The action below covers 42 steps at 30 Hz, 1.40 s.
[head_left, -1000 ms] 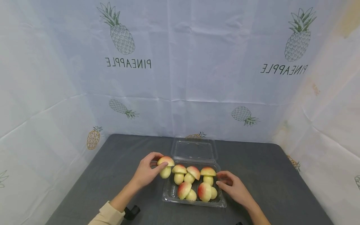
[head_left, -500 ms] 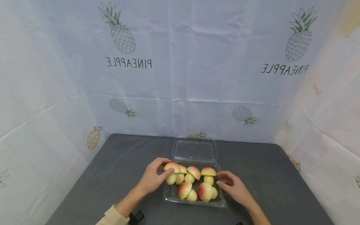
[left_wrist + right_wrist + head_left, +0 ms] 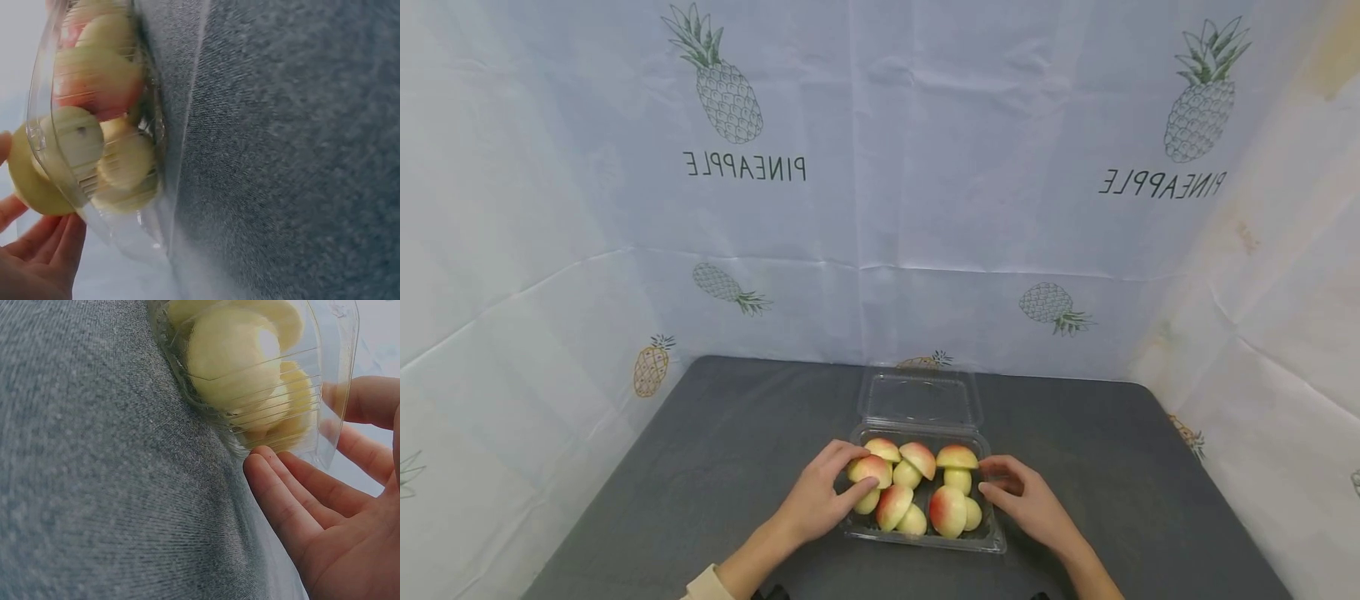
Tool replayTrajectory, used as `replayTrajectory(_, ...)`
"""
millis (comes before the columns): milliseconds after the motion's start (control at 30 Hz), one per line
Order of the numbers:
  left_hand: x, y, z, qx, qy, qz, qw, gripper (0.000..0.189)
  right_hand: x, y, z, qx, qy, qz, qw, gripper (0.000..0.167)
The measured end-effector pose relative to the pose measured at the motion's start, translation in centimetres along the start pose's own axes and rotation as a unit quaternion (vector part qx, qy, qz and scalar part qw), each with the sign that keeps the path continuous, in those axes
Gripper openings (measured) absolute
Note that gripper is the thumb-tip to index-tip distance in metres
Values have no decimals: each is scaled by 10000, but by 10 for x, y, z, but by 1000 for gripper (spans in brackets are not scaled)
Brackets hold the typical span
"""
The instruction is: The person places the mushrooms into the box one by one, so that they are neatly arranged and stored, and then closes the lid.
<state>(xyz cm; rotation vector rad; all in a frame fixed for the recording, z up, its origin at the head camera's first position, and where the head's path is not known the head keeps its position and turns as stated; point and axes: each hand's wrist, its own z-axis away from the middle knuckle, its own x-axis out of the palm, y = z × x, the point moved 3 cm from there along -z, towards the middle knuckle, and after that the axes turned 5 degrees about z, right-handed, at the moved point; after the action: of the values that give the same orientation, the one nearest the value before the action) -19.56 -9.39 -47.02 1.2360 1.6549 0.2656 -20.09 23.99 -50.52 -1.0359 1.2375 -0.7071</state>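
My left hand [image 3: 820,502] holds a mushroom [image 3: 871,470] with a red-tinged yellow cap and pale stem, between thumb and fingers, over the left part of a clear plastic clamshell box [image 3: 936,543]. In the left wrist view this mushroom [image 3: 39,178] overlaps the box's rim. Similar mushrooms fill the tray: one at the back left [image 3: 882,449], one leaning at back centre [image 3: 916,461], one upright at back right [image 3: 957,458], and two lying in front. On the box's right edge, my right hand [image 3: 1028,505] grips with its thumb and fingers around the rim [image 3: 340,419].
The box's lid [image 3: 919,398] is folded back toward the rear, on the dark grey table [image 3: 760,417]. White cloth [image 3: 880,208] printed with pineapples hangs behind the table and on both sides.
My left hand has carried its mushroom rightward and toward the front, from beside the box's left edge to over the tray. The right hand has stayed at the right edge.
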Motion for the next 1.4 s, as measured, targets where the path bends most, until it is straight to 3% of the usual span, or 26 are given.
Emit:
replayTrajectory(200, 2, 4, 6, 273, -94, -532, 9982, 33, 0, -1, 0, 22, -31, 33, 10000, 45)
replayTrajectory(800, 1, 3, 7, 643, -142, -850, 9942, 15, 2, -2, 0, -44, 1, 169, 9998, 41)
replayTrajectory(1200, -5, 7, -1, 498, -106, -667, 9965, 6, 1, -6, 1, -2, 163, 282, 9995, 39)
replayTrajectory(1400, -11, 3, -8, 83, -181, -559, 9982, 4, -1, -8, 1, 86, 272, 250, 9993, 40)
